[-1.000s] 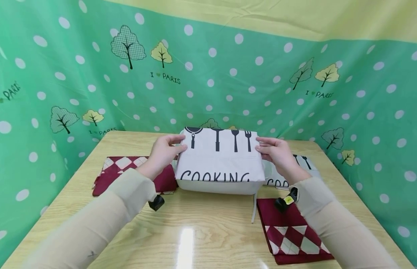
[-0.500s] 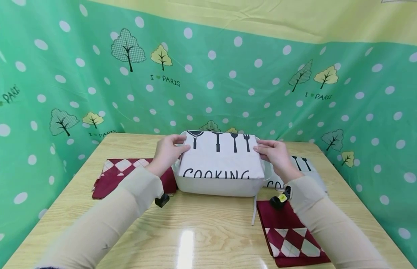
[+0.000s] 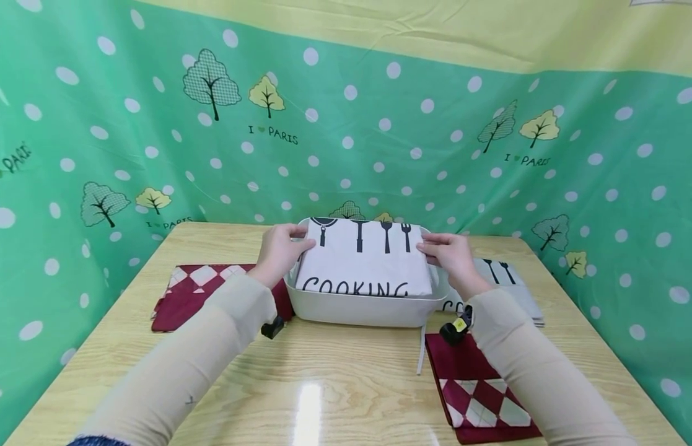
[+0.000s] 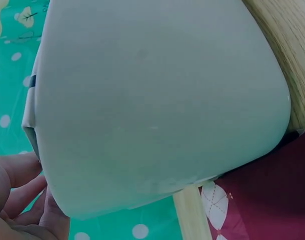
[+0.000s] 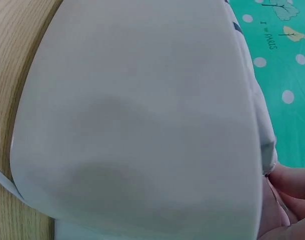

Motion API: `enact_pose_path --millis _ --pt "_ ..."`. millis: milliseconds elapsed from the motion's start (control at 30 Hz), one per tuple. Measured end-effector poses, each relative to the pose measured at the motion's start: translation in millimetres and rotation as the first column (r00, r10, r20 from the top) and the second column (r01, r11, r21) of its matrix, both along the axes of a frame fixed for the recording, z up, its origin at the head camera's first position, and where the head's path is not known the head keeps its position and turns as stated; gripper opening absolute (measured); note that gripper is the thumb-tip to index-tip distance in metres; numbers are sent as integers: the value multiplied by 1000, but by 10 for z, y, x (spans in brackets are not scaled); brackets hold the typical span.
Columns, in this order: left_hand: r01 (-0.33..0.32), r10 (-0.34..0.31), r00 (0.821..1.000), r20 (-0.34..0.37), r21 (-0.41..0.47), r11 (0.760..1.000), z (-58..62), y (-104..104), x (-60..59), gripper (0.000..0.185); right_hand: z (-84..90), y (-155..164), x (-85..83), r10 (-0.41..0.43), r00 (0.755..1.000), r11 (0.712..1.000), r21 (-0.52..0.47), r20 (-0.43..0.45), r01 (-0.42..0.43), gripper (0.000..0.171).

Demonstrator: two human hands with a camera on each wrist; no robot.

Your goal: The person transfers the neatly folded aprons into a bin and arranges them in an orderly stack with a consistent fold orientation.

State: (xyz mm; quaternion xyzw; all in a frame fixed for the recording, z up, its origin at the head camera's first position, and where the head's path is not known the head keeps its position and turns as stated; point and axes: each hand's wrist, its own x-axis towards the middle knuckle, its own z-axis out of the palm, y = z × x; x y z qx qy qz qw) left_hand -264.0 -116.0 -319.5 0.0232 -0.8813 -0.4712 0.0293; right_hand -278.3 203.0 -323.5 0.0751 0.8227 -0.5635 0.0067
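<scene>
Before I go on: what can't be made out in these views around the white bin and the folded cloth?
- Bin interior: head view, hidden by the COOKING cloth.
- Left hand and right hand fingertips: hidden behind cloth edges.
- Wrist views: bin wall fills both.
- Second printed cloth: lettering partly covered by right arm.

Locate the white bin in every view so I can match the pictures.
Head: white bin at table centre, between both hands, holding the folded COOKING cloth.
Left wrist: its wall fills most of the frame.
Right wrist: its wall fills most of the frame.
Shared landmark: wooden table.
</scene>
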Motion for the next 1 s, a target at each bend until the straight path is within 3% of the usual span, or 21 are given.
enact_pose_path --millis 467,733,1000 --pt "-5 6 1000 19 -64 998 -52 30 -31 39 -45 -48 -6 8 1000 995 98 19 -10 40" --pt "35 -41 999 -32 -151 988 -58 3 -32 42 -43 -19 8 33 999 990 134 22 -36 38" --pt "56 -59 998 -27 -102 993 -44 -41 -34 43 -26 4 19 51 999 982 180 16 -53 39"
